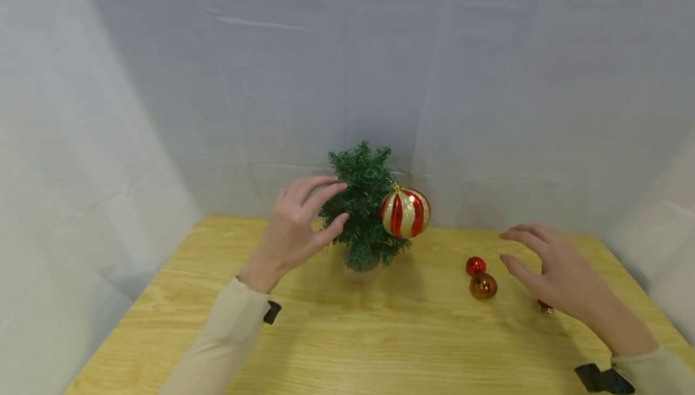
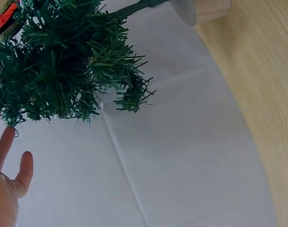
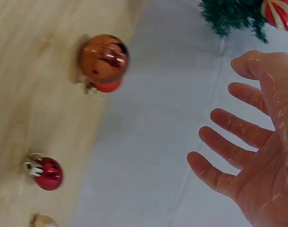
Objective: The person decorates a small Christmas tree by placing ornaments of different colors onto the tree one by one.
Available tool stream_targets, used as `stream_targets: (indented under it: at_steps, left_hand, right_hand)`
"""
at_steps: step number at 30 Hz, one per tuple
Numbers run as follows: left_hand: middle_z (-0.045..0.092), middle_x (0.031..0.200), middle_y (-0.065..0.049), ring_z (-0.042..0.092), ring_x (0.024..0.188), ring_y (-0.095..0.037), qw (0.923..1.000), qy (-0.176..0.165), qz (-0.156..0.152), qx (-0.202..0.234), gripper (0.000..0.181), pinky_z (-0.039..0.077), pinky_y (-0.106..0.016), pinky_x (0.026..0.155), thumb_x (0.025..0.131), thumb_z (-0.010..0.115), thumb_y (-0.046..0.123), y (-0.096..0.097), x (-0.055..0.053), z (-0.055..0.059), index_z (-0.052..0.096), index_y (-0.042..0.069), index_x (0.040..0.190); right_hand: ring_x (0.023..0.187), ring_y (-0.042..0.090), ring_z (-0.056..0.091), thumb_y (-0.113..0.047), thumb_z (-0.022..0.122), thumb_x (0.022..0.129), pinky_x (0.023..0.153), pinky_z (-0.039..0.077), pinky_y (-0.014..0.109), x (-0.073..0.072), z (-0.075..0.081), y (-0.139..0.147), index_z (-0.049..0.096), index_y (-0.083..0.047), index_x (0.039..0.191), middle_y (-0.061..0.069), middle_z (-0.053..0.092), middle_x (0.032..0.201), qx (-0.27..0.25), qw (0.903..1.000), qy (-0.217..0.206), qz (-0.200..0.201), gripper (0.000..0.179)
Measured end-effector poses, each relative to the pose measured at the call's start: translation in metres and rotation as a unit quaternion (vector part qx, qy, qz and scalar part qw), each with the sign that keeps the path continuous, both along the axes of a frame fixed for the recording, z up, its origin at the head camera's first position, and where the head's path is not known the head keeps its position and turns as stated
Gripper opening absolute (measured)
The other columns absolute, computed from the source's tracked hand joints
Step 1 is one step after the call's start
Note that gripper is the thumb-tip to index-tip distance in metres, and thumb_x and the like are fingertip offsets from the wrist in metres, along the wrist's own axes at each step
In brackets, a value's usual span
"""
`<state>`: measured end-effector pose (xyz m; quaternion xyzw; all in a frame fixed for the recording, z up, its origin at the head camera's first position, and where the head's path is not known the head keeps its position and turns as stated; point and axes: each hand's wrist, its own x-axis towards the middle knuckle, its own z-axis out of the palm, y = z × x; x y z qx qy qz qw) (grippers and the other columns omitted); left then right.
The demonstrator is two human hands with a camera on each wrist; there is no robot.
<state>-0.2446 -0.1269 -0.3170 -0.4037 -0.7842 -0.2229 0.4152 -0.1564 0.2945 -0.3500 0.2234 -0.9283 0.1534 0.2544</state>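
Note:
A small green artificial Christmas tree (image 1: 361,202) stands in a pale round pot (image 1: 362,271) on the table. On its right side hangs a large bauble (image 1: 405,213) with red and glittery gold stripes. My left hand (image 1: 298,220) is at the tree's left side, thumb and fingers spread; whether the fingertips touch the branches I cannot tell. Over the table's right part hovers my right hand (image 1: 559,268), fingers relaxed and apart, holding nothing. Just left of it lie a small red bauble (image 1: 475,265) and a copper bauble (image 1: 483,286). Another red bauble (image 3: 49,174) is partly hidden beneath the right hand in the head view.
The light wooden table (image 1: 347,347) ends at a grey-white cloth backdrop (image 1: 282,81) behind the tree, with more cloth at both sides. At the bottom edge of the right wrist view, a gold-coloured item (image 3: 43,220) is cut off by the frame.

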Motion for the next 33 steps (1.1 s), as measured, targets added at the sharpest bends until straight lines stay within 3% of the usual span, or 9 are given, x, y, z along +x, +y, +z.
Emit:
stream_targets:
  at_steps: [6,11,15,21,33]
  left_hand:
    - [0.066,0.131,-0.013,0.061,0.121,-0.032,0.9998,0.011,0.008,-0.015,0.044,0.050,-0.052,0.089,0.089,0.079,0.016,0.002,-0.001,-0.001,0.067,0.011,0.132]
    - [0.067,0.129,-0.012,0.062,0.119,-0.032,0.9998,0.015,0.005,-0.011,0.040,0.051,-0.053,0.092,0.090,0.078,0.012,0.004,-0.001,-0.001,0.069,0.012,0.129]
    - [0.067,0.127,-0.012,0.063,0.117,-0.032,0.9995,0.032,0.001,-0.007,0.037,0.050,-0.052,0.089,0.090,0.078,0.011,0.006,-0.001,-0.001,0.071,0.012,0.126]
    - [0.068,0.125,-0.012,0.065,0.114,-0.031,0.9982,0.059,-0.001,-0.009,0.034,0.051,-0.051,0.085,0.089,0.078,0.011,0.010,0.001,-0.003,0.073,0.013,0.123]
    - [0.068,0.126,-0.011,0.065,0.113,-0.029,0.9960,0.088,-0.003,-0.018,0.036,0.052,-0.050,0.089,0.089,0.079,0.014,0.022,0.011,-0.006,0.073,0.015,0.125]
  right_hand:
    - [0.109,0.036,0.067,-0.019,0.077,0.090,0.082,0.057,0.055,0.002,-0.028,0.000,0.069,-0.013,0.122,0.010,0.067,0.124,0.026,0.9975,-0.066,0.001,0.033]
    - [0.105,0.033,0.069,-0.023,0.076,0.091,0.079,0.059,0.049,-0.002,-0.041,-0.003,0.069,-0.013,0.121,0.009,0.068,0.122,0.049,0.9939,-0.099,0.009,0.032]
    - [0.102,0.025,0.070,-0.023,0.075,0.092,0.077,0.059,0.042,-0.006,-0.049,-0.005,0.069,-0.015,0.123,0.004,0.068,0.120,0.060,0.9904,-0.124,0.010,0.032]
    - [0.084,0.011,0.066,-0.018,0.078,0.089,0.065,0.054,0.026,-0.010,-0.057,-0.008,0.070,-0.013,0.124,0.007,0.066,0.116,0.071,0.9885,-0.132,0.022,0.036]
    - [0.081,0.010,0.065,-0.019,0.078,0.089,0.060,0.051,0.023,-0.013,-0.061,-0.008,0.069,-0.011,0.126,0.012,0.063,0.120,0.096,0.9734,-0.208,0.010,0.039]
